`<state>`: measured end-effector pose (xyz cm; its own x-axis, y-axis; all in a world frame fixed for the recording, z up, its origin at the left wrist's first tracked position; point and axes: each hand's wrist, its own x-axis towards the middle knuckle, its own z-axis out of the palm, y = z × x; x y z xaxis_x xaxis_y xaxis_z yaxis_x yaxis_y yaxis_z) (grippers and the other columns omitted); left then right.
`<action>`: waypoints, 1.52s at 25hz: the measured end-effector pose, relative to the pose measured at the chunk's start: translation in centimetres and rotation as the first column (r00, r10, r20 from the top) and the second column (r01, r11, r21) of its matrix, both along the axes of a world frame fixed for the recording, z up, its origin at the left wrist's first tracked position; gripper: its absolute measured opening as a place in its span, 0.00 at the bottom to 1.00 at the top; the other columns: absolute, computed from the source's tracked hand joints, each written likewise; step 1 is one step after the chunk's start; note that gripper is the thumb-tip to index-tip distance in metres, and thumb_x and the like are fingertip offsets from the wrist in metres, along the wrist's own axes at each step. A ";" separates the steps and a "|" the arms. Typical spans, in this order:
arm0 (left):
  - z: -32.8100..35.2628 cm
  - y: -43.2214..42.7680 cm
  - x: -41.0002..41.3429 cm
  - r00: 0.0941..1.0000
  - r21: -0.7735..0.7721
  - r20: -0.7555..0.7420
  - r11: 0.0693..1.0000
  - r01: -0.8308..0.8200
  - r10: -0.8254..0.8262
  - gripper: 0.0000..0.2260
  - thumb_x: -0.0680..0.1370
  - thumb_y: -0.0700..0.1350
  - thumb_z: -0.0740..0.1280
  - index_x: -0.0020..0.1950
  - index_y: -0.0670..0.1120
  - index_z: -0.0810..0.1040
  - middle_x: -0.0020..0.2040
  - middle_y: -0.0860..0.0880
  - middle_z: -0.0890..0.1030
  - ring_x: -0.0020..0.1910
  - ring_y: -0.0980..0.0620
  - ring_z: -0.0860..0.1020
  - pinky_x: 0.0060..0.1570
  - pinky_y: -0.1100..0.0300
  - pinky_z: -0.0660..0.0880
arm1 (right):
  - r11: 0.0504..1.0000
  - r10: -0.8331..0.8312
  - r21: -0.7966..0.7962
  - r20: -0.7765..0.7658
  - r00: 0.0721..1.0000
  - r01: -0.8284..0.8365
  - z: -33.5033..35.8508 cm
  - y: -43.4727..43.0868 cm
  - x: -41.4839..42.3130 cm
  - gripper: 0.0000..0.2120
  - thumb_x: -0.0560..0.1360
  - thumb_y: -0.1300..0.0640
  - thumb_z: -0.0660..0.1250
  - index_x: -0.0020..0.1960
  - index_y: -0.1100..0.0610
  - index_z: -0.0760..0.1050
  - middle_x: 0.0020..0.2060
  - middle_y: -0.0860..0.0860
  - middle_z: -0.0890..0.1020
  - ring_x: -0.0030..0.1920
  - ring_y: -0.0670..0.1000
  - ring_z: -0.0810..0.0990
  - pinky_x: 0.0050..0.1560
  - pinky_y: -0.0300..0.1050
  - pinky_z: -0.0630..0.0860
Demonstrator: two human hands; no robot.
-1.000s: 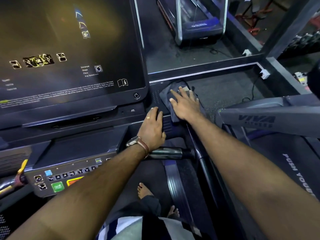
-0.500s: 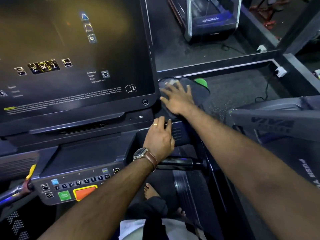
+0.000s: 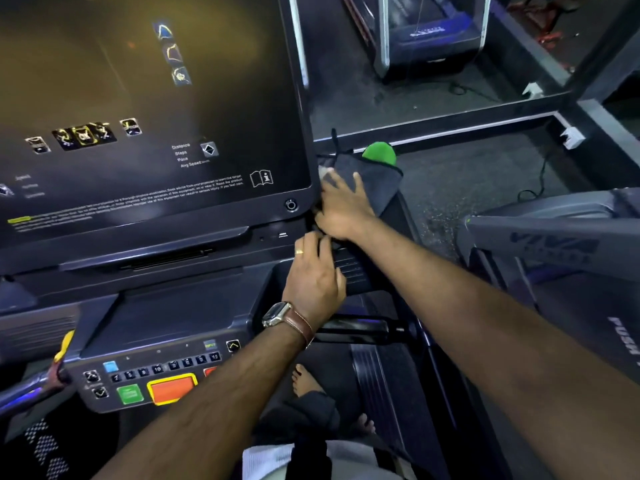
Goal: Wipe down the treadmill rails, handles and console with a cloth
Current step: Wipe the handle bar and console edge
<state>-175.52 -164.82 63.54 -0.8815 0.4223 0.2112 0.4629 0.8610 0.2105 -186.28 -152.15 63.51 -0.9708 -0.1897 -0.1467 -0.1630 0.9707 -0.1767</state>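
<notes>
Fingers of right hand drew cloth nearer, exposing more green object.

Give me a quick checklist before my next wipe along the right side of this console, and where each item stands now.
1. Cloth under the wiping hand: ok. The right hand lies flat on the dark cloth beside the screen.
2. Cloth spread out: ok. It reaches past the fingertips.
3. Buttons safe from a bump: ok. The left hand rests on the console ledge, away from the orange button.
4. Path ahead free: not ok. A green object sits at the cloth's far edge.
5. Green object loose or fixed: cannot tell.
6. Screen clean: cannot tell.
</notes>
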 end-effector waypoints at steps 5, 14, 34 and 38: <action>0.4 0.2 0.2 0.998 -0.104 0.003 0.993 0.063 -0.063 0.20 0.68 0.44 0.67 0.57 0.36 0.75 0.54 0.39 0.73 0.53 0.42 0.70 0.60 0.50 0.70 | 1.000 -0.029 -0.002 -0.089 0.996 0.029 -0.8 5.8 3.2 0.25 0.79 0.35 0.53 0.75 0.36 0.60 0.78 0.39 0.57 0.79 0.50 0.50 0.74 0.68 0.48; 0.6 -0.2 0.5 0.997 -0.108 0.034 0.991 0.075 -0.072 0.17 0.71 0.44 0.64 0.55 0.35 0.76 0.52 0.40 0.74 0.53 0.44 0.71 0.59 0.50 0.73 | 0.466 -0.491 -0.657 0.365 0.791 0.592 -2.1 9.9 -2.7 0.24 0.75 0.42 0.66 0.65 0.55 0.77 0.59 0.53 0.82 0.58 0.53 0.80 0.61 0.46 0.75; -1.1 0.5 0.0 0.999 -0.110 0.047 0.993 0.030 -0.025 0.14 0.72 0.45 0.63 0.53 0.38 0.77 0.50 0.43 0.71 0.51 0.45 0.70 0.52 0.58 0.73 | 0.965 -0.170 -0.167 0.191 0.967 0.203 2.1 1.6 -7.2 0.26 0.78 0.41 0.58 0.75 0.43 0.65 0.75 0.49 0.67 0.74 0.58 0.64 0.72 0.63 0.57; -0.9 -0.1 0.1 0.999 -0.036 0.031 0.999 0.008 -0.007 0.11 0.71 0.43 0.65 0.49 0.37 0.77 0.49 0.42 0.72 0.50 0.43 0.71 0.49 0.57 0.73 | 0.973 -0.092 -0.209 0.043 0.995 0.099 0.3 -1.7 -5.2 0.27 0.79 0.52 0.61 0.77 0.53 0.61 0.74 0.54 0.65 0.76 0.54 0.59 0.74 0.50 0.52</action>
